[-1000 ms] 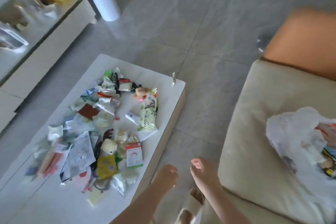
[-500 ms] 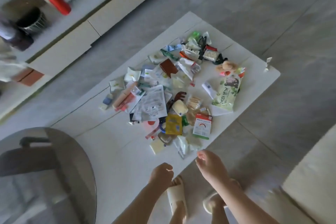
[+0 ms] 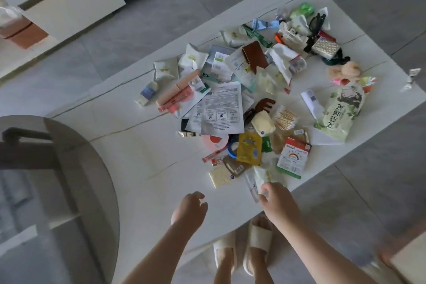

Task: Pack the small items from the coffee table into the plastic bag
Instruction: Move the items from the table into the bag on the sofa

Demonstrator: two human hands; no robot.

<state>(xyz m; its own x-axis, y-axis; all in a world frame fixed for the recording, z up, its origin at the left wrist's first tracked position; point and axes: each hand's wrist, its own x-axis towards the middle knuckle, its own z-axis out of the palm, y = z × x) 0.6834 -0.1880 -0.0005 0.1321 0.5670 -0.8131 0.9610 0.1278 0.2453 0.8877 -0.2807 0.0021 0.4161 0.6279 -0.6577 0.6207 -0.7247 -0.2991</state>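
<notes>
A heap of several small items covers the white coffee table [image 3: 129, 152]: sachets, a yellow packet [image 3: 249, 148], a red-and-white box [image 3: 293, 157], cotton swabs [image 3: 285, 118], a green snack bag [image 3: 340, 112], a grey printed pouch [image 3: 222, 108]. My right hand [image 3: 277, 200] reaches the near edge of the heap and pinches a small white sachet [image 3: 258, 180]. My left hand [image 3: 190, 211] hovers over bare table with loosely curled fingers, holding nothing. The plastic bag is out of view.
A round glass side table [image 3: 69, 191] overlaps the coffee table at the lower left. A low white cabinet [image 3: 76, 0] runs along the far side. My slippered feet [image 3: 242, 246] stand on the grey tiled floor by the table's near edge. A sofa corner [image 3: 410, 258] shows lower right.
My view swung from the sofa and its bag to the coffee table. My right hand moved forward to the heap and took hold of a white sachet; my left hand moved over the table.
</notes>
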